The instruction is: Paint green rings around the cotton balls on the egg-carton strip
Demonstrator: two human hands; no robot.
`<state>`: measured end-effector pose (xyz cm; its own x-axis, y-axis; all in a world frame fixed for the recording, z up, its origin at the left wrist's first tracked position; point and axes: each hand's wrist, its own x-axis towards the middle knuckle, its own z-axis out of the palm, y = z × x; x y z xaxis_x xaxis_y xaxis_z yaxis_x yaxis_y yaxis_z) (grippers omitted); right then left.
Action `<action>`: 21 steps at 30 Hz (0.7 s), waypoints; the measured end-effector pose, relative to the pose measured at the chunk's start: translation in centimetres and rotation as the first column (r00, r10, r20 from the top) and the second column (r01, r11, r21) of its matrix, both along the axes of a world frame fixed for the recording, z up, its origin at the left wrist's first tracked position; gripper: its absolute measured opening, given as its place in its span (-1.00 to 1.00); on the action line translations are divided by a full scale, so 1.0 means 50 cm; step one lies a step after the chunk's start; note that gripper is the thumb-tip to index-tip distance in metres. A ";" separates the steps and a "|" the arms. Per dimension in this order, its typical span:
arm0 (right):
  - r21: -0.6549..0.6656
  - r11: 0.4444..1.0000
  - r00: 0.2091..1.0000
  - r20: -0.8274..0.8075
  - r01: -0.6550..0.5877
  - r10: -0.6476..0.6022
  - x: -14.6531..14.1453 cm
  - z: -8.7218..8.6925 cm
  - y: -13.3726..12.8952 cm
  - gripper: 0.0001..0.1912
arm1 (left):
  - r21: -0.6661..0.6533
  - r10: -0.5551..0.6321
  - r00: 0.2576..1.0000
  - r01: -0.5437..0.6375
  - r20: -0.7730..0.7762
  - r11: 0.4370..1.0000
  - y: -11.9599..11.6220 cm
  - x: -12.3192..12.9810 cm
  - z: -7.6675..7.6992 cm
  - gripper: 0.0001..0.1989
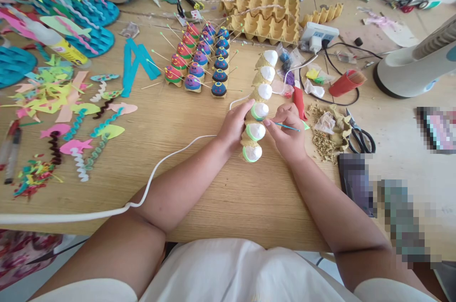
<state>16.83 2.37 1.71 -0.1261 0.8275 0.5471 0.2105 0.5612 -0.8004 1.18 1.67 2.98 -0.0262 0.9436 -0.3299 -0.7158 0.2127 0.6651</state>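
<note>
A strip cut from an egg carton (pixel 257 79) runs away from me, with several cups topped by white domes (pixel 264 91). The three nearest domes carry a light green band along the lower left edge. My left hand (pixel 235 124) is closed on the strip's left side, its thumb by the fourth dome from the far end. Between the fingers of my right hand (pixel 289 133) is a thin blue stick-like tool (pixel 290 127), close to that same dome. Its working tip is partly hidden by my fingers, so contact cannot be made out.
Painted egg-cup figures (pixel 195 69) with pins stand beyond my left hand. Further back lie egg cartons (pixel 263 14). Paper fish (pixel 76 146) and scraps spread leftward. Scissors (pixel 361 138), a power strip (pixel 320 31) and a white appliance (pixel 402 69) are rightward. A white cable (pixel 153 183) crosses my left arm.
</note>
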 end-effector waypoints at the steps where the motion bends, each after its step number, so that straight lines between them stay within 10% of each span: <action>1: -0.002 1.000 1.000 0.007 0.004 -0.004 0.000 0.001 0.000 -0.68 | 0.011 0.002 1.000 -0.001 -0.004 1.000 0.000 0.000 0.000 -0.74; 21: -0.068 0.997 1.000 -0.006 -0.020 0.019 -0.001 0.001 -0.001 -0.62 | 0.016 0.006 0.997 -0.005 -0.076 1.000 -0.007 0.004 0.023 -0.71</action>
<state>16.80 2.32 1.76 -0.1399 0.8603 0.4903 0.1957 0.5094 -0.8380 1.39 1.33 4.12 -0.0562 0.9485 -0.3118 -0.6642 0.1977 0.7210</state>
